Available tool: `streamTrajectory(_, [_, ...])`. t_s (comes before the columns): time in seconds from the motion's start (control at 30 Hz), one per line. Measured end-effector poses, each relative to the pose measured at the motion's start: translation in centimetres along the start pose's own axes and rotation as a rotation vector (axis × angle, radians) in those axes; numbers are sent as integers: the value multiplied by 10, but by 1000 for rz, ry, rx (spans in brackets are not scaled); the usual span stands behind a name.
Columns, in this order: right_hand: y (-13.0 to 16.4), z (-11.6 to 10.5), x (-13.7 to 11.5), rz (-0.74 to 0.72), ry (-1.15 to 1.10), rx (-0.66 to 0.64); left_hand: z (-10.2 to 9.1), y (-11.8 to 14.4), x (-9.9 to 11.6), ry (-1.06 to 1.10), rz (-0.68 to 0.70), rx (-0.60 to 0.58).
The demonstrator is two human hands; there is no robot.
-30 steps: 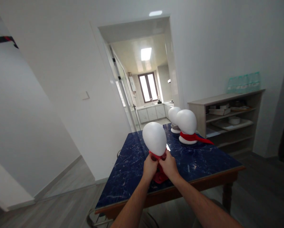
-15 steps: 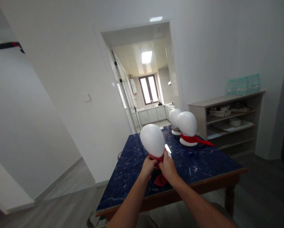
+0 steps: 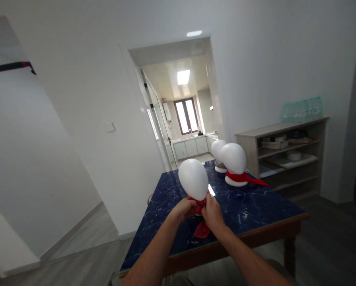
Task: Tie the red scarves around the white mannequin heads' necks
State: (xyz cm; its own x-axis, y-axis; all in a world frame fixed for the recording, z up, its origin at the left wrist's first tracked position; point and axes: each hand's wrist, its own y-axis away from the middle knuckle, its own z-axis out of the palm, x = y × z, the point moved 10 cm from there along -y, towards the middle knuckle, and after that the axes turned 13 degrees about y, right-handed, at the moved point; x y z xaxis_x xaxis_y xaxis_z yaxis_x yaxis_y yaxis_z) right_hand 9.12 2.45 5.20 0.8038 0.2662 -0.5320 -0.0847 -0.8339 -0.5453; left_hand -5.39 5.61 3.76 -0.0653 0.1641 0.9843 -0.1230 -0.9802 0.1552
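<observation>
At the lower centre of the frame, in the head view, a white mannequin head stands near the front edge of a blue marble-patterned table, its crown leaning slightly toward the left of the frame. A red scarf is at its neck, with one end hanging below the hands. The left hand grips the scarf from the left and the right hand grasps it from the right, fingers bent close together just under the head (the exact fold between them is hidden). Right of centre, a second white head wears a red cloth with its tail stretching rightward; a third head stands partly behind it.
</observation>
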Motion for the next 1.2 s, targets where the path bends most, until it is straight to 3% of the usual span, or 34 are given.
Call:
streamTrajectory(0.2, [7,-2,1,-48,2,47,5,1,-20,141,-232,-7])
streamTrajectory(0.33, [11,1,11,-21,-186,67,11,7,-26,278,-291,-37])
streamTrajectory(0.47, [18,3,11,-48,-277,28,17,11,-32,463,-317,-52])
streamTrajectory(0.7, [26,-23,1,-57,-53,73,19,17,-30,548,-300,-27])
streamTrajectory(0.8, [25,-21,1,-46,-30,54,19,21,-28,573,-288,-40])
streamTrajectory(0.93, [18,3,12,46,-255,-112,15,23,-31,536,-264,-56])
streamTrajectory(1.1, [14,41,30,297,-690,-521,14,22,-35,519,-264,-81])
streamTrajectory(1.2, [14,43,35,392,-899,-555,13,22,-37,566,-287,-88])
